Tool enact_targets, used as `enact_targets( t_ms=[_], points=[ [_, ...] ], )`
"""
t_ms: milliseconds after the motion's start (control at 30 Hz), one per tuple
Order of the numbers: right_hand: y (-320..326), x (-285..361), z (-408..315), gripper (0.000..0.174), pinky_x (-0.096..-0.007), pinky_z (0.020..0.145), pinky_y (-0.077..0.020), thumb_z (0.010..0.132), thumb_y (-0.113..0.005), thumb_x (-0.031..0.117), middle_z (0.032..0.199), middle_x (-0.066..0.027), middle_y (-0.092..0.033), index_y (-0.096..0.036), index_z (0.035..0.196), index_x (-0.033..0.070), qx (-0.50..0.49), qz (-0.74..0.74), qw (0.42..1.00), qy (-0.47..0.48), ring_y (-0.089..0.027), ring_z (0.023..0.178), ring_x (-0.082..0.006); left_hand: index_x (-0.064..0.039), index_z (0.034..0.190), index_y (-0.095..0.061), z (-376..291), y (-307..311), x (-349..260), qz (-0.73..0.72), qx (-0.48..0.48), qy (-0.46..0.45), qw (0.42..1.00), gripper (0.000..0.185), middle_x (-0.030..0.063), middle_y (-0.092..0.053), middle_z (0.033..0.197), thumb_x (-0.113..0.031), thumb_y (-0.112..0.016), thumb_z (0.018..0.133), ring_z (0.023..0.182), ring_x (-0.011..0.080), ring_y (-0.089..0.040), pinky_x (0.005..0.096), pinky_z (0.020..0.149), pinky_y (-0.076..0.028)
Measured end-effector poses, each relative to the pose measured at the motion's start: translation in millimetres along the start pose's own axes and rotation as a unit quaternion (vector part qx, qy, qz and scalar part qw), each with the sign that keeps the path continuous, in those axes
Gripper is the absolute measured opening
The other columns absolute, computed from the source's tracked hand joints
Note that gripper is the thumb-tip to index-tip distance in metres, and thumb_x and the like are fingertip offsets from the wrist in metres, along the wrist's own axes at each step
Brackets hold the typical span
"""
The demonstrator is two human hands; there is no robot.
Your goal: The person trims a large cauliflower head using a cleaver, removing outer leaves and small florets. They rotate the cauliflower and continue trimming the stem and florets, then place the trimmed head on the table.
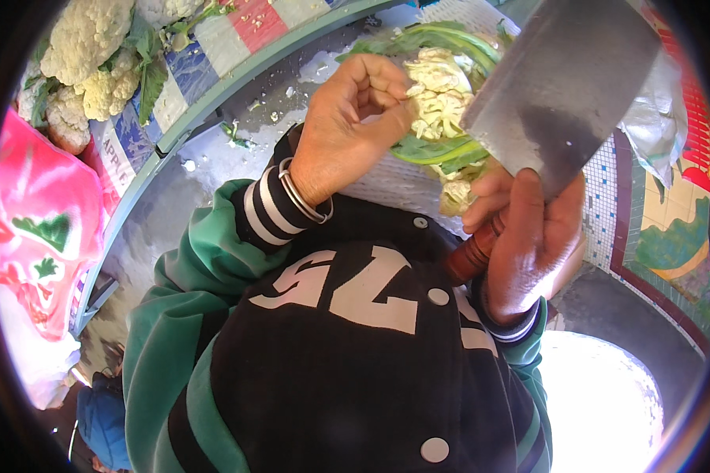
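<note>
My right hand point(526, 254) grips the reddish-brown handle of a cleaver point(568, 88), its thumb against the base of the broad steel blade. The blade tilts up and to the right, hiding part of what lies beyond. My left hand point(355, 118) is loosely curled, with the thumb and index fingertip at the left side of cut cauliflower pieces point(441, 106). Whether something small sits in those fingers cannot be told. Green cauliflower leaves point(444, 152) lie around the pieces, above a white woven sack point(384, 183).
Cauliflower heads point(89, 41) sit upper left on a table with a checked cover point(207, 62) and a green rim. A pink bag point(47, 219) hangs over its edge. A bright white round object point(597, 402) stands lower right. Leaf scraps point(236, 136) litter the floor.
</note>
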State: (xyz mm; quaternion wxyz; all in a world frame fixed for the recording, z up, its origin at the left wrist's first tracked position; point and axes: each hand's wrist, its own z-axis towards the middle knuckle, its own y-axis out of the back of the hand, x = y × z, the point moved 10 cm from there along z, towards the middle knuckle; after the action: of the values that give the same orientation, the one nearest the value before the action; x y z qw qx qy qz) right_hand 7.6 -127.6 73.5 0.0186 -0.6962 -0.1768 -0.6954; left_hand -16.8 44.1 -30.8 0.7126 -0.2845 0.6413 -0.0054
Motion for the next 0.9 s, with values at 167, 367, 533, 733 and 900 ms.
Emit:
enact_targets(
  t_ms=[167, 367, 533, 733, 900],
  points=[
    [14, 14, -2, 0.03, -0.0219, 0.043, -0.0429, 0.1, -0.042, 0.01, 0.073, -0.0153, -0.063, -0.035, 0.125, -0.005, -0.019, 0.029, 0.997, 0.072, -0.055, 0.047, -0.0125, -0.003, 0.103, -0.055, 6, 3, 5, 0.065, -0.004, 0.002, 0.998, 0.023, -0.0039, -0.055, 0.081, -0.004, -0.07, 0.086, 0.072, 0.002, -0.052, 0.0171, 0.066, -0.044],
    [37, 30, -7, 0.013, -0.0214, 0.044, -0.041, 0.097, -0.039, 0.005, 0.067, -0.0115, -0.06, -0.048, 0.101, -0.003, -0.091, 0.005, 0.983, 0.159, -0.049, 0.044, -0.0105, -0.007, 0.11, -0.057, 10, 45, -23, 0.209, -0.111, -0.108, 0.965, 0.032, -0.0016, -0.055, 0.085, -0.009, -0.074, 0.083, 0.074, 0.0044, -0.054, 0.0186, 0.066, -0.046],
    [53, 32, -9, 0.013, -0.0215, 0.045, -0.042, 0.098, -0.038, 0.005, 0.069, -0.0119, -0.061, -0.049, 0.095, -0.002, -0.137, 0.023, 0.976, 0.169, -0.05, 0.044, -0.0111, -0.008, 0.099, -0.062, -7, 24, -48, 0.293, -0.087, -0.169, 0.937, 0.028, 0.0019, -0.054, 0.091, -0.01, -0.079, 0.076, 0.073, 0.0101, -0.051, 0.023, 0.064, -0.048],
    [65, 27, -10, 0.012, -0.0214, 0.044, -0.0426, 0.098, -0.038, 0.006, 0.07, -0.0134, -0.062, -0.047, 0.099, -0.002, -0.137, 0.039, 0.973, 0.181, -0.051, 0.043, -0.0117, -0.004, 0.087, -0.061, -13, -20, -40, 0.297, 0.023, -0.15, 0.943, 0.022, 0.0029, -0.056, 0.084, -0.006, -0.079, 0.075, 0.064, 0.0092, -0.051, 0.0228, 0.059, -0.046],
    [83, 15, -11, 0.013, -0.0208, 0.041, -0.0425, 0.1, -0.042, 0.008, 0.072, -0.0159, -0.063, -0.045, 0.108, -0.002, -0.151, 0.061, 0.972, 0.168, -0.052, 0.042, -0.0127, -0.001, 0.082, -0.06, -13, -13, -40, 0.327, -0.007, -0.12, 0.937, 0.014, 0.0044, -0.06, 0.081, 0.001, -0.073, 0.076, 0.065, 0.0095, -0.061, 0.0224, 0.059, -0.05]
  ],
)
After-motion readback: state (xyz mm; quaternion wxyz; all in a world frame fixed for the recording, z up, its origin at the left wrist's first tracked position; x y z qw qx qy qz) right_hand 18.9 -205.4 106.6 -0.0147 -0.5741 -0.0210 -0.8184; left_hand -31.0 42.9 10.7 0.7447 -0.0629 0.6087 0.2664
